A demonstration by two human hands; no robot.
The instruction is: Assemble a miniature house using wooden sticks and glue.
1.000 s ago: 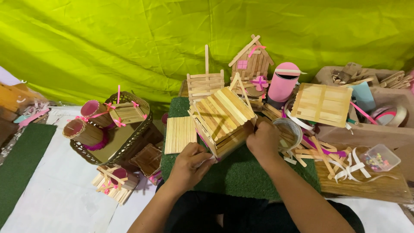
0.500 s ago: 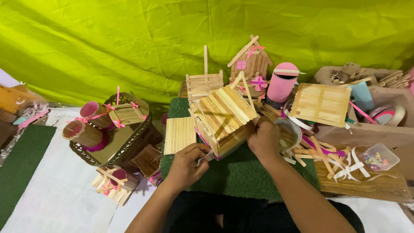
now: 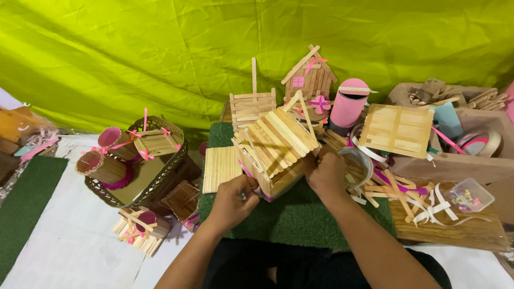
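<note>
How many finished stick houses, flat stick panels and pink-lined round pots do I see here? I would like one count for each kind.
Stick houses: 2, the stick house in hand and the small house behind.
Flat stick panels: 2, one beside the house, one at right.
Pink-lined round pots: 2.
Total: 6
</note>
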